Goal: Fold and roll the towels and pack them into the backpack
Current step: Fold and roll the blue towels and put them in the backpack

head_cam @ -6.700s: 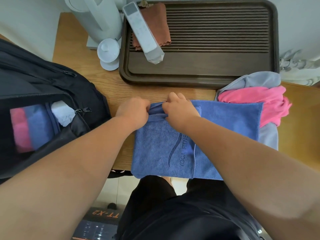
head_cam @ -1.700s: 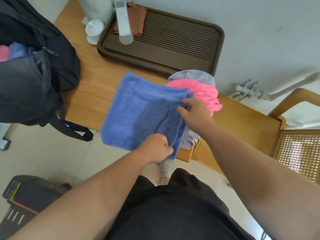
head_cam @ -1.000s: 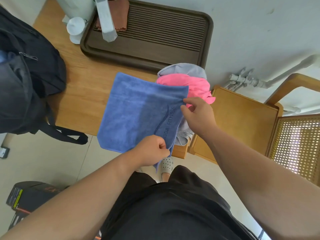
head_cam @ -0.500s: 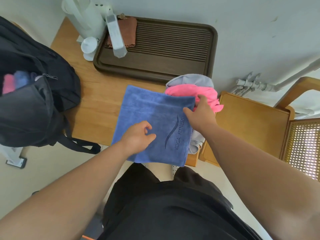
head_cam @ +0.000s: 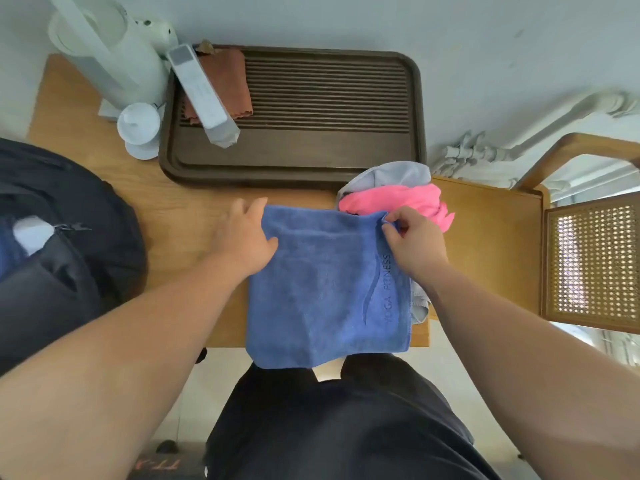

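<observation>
The blue towel [head_cam: 329,289] lies flat on the wooden table [head_cam: 166,209], folded into a rough square. Its near edge hangs over the table's front edge towards the person's lap. The printed lettering runs along its 3 o'clock side.

The left hand [head_cam: 246,237] rests at the towel's 10 o'clock corner, fingers straight and relaxed, with the thumb lying on the cloth. It grasps nothing. The right hand [head_cam: 415,240] pinches the 1 o'clock corner between thumb and fingertips, lifting it slightly.

Touching that same corner, at 1 o'clock, a pink towel [head_cam: 398,200] sits crumpled on a grey towel [head_cam: 398,173]. Neither is folded. At 12 o'clock is a dark slatted tray [head_cam: 415,116], and at 3 o'clock a cane-backed chair [head_cam: 588,254].

At 9 o'clock, well apart from the towel, the black backpack [head_cam: 86,254] lies unzipped. A pale bundle [head_cam: 31,233] shows in its mouth with a strip of blue beside it, so some towels are probably already packed.

The job looks part done. This towel is folded but still has to be rolled and packed, and the pink and grey ones wait untouched.
</observation>
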`<state>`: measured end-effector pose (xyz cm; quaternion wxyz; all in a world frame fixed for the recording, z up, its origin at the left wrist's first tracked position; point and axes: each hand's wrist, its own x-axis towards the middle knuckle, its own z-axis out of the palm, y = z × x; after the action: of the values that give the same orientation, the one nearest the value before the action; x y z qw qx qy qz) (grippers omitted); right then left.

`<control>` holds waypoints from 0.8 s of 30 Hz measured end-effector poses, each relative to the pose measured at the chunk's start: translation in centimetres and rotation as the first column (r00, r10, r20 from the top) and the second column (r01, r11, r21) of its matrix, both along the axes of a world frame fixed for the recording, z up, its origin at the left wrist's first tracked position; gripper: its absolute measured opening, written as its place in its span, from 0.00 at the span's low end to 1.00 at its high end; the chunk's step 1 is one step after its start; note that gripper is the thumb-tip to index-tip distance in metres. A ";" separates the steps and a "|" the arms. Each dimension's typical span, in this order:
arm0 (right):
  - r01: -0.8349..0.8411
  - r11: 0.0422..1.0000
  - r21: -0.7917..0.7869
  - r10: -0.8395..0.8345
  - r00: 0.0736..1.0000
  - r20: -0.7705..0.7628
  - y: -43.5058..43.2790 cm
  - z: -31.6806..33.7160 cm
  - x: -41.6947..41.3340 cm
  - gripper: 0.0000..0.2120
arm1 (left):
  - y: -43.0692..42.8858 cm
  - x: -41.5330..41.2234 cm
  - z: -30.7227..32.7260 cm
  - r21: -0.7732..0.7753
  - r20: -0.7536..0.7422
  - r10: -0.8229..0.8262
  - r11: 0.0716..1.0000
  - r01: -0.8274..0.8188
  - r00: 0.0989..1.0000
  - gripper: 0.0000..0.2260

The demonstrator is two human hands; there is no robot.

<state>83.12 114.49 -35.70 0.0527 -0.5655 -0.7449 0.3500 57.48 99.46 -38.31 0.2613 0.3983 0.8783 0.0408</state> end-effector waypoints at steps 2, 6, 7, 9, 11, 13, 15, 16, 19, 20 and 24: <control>0.032 0.999 0.012 -0.033 0.999 0.041 0.2 0.4 -0.5 0.07 | 0.8 -1.0 -0.4 -0.041 0.035 -0.047 0.998 0.048 0.998 0.30; 0.128 0.990 0.050 -0.132 0.987 0.091 0.4 0.9 -1.3 0.09 | 1.8 -2.8 -0.8 -0.064 0.047 -0.123 0.990 0.126 0.991 0.06; 0.145 0.988 0.053 -0.149 0.985 0.083 0.4 1.0 -1.4 0.08 | 1.9 -3.1 -0.6 -0.036 0.053 -0.117 0.992 0.119 0.992 0.01; 0.184 0.982 0.037 -0.185 0.982 0.047 0.2 0.9 -1.6 0.07 | 2.1 -3.4 -0.1 0.008 0.057 -0.117 0.993 0.116 0.992 0.05; 0.234 0.972 0.008 -0.233 0.972 -0.021 -0.2 1.2 -1.4 0.09 | 1.8 -3.7 0.8 0.057 0.064 -0.086 0.995 0.082 0.994 0.07; 0.288 0.958 -0.006 -0.288 0.954 -0.079 -0.9 2.4 -1.3 0.09 | 1.1 -4.1 2.1 0.133 0.099 -0.021 0.991 0.008 0.995 0.07; 0.362 0.932 -0.027 -0.363 0.922 -0.133 -1.7 3.8 -1.2 0.08 | 0.0 -4.4 3.4 0.207 0.162 0.038 0.976 -0.071 0.986 0.08; 0.402 0.914 -0.049 -0.404 0.899 -0.169 -2.1 4.3 -1.0 0.08 | -0.7 -4.6 3.9 0.242 0.212 0.070 0.963 -0.122 0.975 0.07; 0.464 0.877 -0.122 -0.479 0.833 -0.276 -3.2 5.4 0.1 0.07 | -2.3 -4.6 5.2 0.314 0.367 0.141 0.912 -0.266 0.919 0.06; 0.465 0.875 -0.131 -0.482 0.823 -0.300 -3.5 5.8 0.4 0.06 | -2.6 -4.5 5.5 0.334 0.382 0.130 0.904 -0.268 0.915 0.08; 0.426 0.891 -0.159 -0.454 0.808 -0.376 -4.6 7.1 1.5 0.04 | -3.7 -4.0 7.4 0.386 0.389 0.037 0.901 -0.200 0.920 0.12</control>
<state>84.63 109.93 -28.63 0.2655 -0.6394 -0.5543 0.4620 53.46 95.80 -30.89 0.3286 0.3746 0.8063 0.3188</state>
